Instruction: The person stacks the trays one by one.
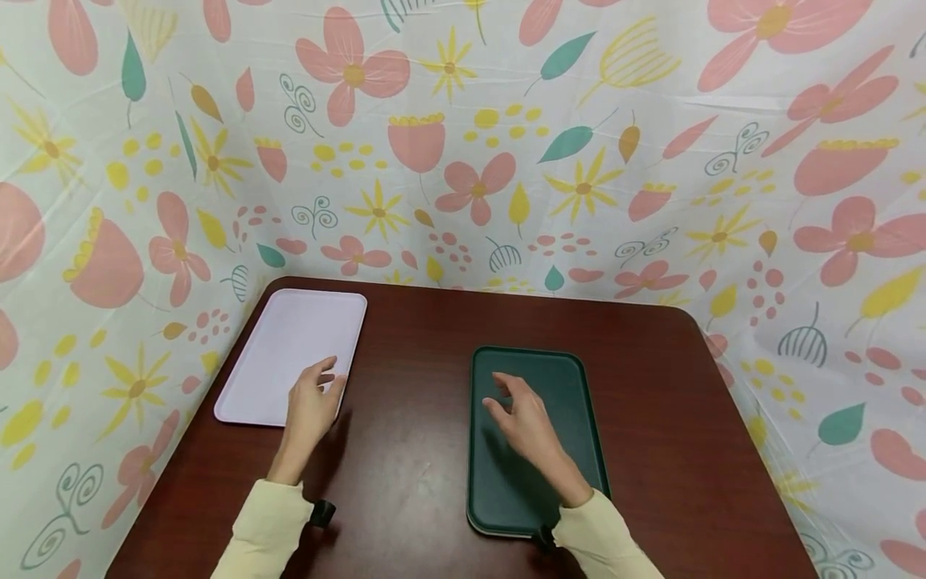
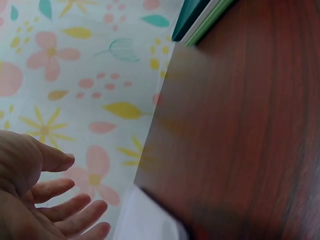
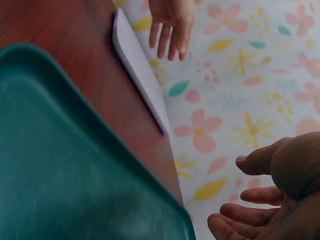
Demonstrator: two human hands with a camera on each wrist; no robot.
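Observation:
A pale lavender tray (image 1: 289,338) lies at the table's back left. Over its right edge hovers my left hand (image 1: 311,406), fingers relaxed and thumb apart, holding nothing. A dark green tray (image 1: 535,366) sits right of the table's middle. My right hand (image 1: 534,426) is above it, its fingers loosely bent with nothing between them. In the left wrist view, a whitish edge and a light green edge (image 2: 212,20) show beneath the dark green one, like a stack of trays. The right wrist view has the green tray (image 3: 75,165) close by and my right hand's fingers (image 3: 250,215) spread.
The dark reddish-brown wooden table (image 1: 419,346) has rounded back corners. A white cloth (image 1: 477,121) with pink, yellow and green flower prints hangs behind it and along both sides. Dark bands (image 1: 321,513) sit at the cuffs of the pale yellow sleeves (image 1: 268,523).

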